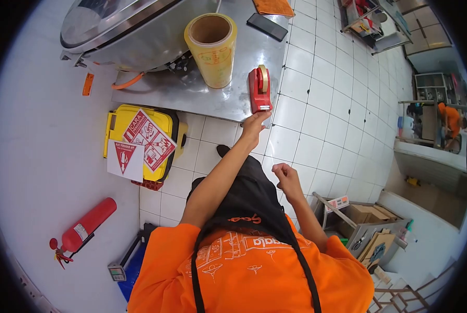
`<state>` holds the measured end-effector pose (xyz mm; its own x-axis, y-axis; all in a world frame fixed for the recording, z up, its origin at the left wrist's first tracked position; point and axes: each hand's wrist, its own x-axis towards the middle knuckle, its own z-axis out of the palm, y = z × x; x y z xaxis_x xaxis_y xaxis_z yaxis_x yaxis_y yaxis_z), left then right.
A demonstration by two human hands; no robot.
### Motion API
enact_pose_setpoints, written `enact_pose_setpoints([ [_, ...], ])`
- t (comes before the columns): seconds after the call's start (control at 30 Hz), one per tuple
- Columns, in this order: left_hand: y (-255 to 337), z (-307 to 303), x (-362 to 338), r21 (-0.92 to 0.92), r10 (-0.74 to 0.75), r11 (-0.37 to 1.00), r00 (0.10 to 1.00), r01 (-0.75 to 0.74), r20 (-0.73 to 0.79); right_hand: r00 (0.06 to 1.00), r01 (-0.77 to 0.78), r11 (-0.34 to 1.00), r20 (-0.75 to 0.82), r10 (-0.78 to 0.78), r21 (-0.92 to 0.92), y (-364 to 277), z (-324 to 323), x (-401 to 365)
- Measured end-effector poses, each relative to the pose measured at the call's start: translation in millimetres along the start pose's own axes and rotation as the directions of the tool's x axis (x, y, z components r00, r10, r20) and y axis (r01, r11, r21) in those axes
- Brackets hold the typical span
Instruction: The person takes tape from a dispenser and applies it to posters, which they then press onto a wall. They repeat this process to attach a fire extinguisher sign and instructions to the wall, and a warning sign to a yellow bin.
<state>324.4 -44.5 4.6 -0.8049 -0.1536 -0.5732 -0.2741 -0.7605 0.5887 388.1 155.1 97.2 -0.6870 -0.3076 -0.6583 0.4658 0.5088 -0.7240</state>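
Observation:
A red tape dispenser (260,91) with a roll of clear, yellowish tape stands near the right edge of the metal table (165,94). My left hand (255,127) reaches to its front end, fingers gripping beside the cutting edge. Exactly how the fingertips sit there is hard to make out. Over the tiled floor, in front of my apron, my right hand (288,180) is raised with its fingers curled in. Whatever those fingers may hold is hidden. A large roll of yellowish plastic film (216,62) is upright just left of the dispenser.
Behind the roll sits a big lidded metal machine (134,36). A black phone (267,26) and an orange cloth (273,6) lie at the table's far end. Below its left side stands a yellow bin (119,117) bearing signs. A fire extinguisher (90,223) hangs left. Another person (451,121) bends far right.

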Motion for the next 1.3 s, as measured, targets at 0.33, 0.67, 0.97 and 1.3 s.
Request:
enact_pose_setpoints([
  [0.33,-11.8,-31.6,-28.9,0.206,0.543,0.839,0.802,-0.504,-0.249,0.964,0.086,0.996,0.254,-0.082,-0.001,13.6,4.6,20.4],
  [0.67,143.4,-262.8,-410.3,0.446,0.586,0.24,-0.237,-0.862,-0.775,0.012,0.906,0.406,0.953,-0.304,0.119,-214.9,361.8,-22.0],
  [0.97,343.2,-393.4,-770.1,0.913,0.332,-0.212,-0.905,-0.348,-0.267,-0.726,0.687,-0.4,0.548,-0.416,0.607,-397.2,694.8,-356.7],
  [1.3,441.8,-481.7,-860.3,0.987,0.17,0.147,-0.982,-0.058,-0.083,-0.71,0.692,-0.617,0.505,-0.49,0.374,-451.9,819.8,-456.2],
])
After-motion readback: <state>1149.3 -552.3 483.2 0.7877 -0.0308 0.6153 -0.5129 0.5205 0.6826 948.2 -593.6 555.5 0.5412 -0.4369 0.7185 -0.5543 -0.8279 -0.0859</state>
